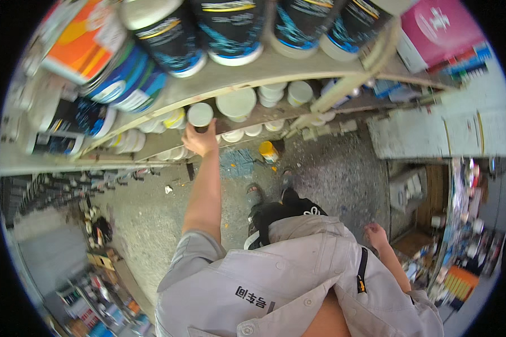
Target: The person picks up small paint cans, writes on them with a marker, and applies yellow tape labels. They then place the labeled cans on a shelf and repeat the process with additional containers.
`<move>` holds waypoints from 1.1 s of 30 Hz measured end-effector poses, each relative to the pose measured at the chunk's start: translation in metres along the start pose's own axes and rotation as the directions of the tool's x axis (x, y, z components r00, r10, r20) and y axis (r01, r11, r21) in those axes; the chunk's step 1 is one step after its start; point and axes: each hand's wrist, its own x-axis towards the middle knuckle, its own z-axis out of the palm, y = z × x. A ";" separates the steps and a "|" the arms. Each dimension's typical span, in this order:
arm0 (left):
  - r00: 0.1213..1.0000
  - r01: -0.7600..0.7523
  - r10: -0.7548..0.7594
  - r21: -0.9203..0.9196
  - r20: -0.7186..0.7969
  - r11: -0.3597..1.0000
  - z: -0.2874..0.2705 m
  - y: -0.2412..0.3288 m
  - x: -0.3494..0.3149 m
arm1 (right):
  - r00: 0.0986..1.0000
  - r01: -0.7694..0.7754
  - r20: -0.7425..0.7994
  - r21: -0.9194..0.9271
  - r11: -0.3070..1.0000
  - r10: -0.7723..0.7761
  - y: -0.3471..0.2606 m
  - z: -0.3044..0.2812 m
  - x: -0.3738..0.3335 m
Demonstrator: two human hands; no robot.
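Can (200, 116) gripped on shelf (247, 78) by outstretched left hand (201, 140); right hand (375, 235) hangs loose.

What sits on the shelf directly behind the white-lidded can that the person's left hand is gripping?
Behind the white-lidded can held by the left hand, more white-lidded cans stand on the shelf. The hand covers the can's body, and the shelf above hides what stands further back.

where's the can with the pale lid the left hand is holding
In the head view it is upper left of centre: the pale-lidded can sits in the left hand at the front edge of the middle shelf, beside a larger white-lidded tub.
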 end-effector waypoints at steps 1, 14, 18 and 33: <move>1.000 -0.001 0.001 0.053 -0.001 0.999 0.006 -0.002 0.001 | 0.996 -0.079 0.042 0.182 0.980 0.072 0.048 0.011 -0.014; 0.951 -0.262 0.217 0.205 0.219 0.943 -0.031 -0.083 -0.058 | 0.727 -0.668 0.288 0.091 0.738 0.623 0.089 0.164 -0.209; 0.611 -0.577 0.530 -0.128 0.588 0.807 -0.055 -0.105 -0.178 | 0.761 -0.648 0.299 0.335 0.684 0.575 0.126 0.172 -0.199; -0.517 -0.060 0.193 -0.260 0.834 0.964 -0.006 0.089 -0.431 | 0.885 -0.288 -0.052 0.718 0.633 0.462 0.361 0.108 -0.101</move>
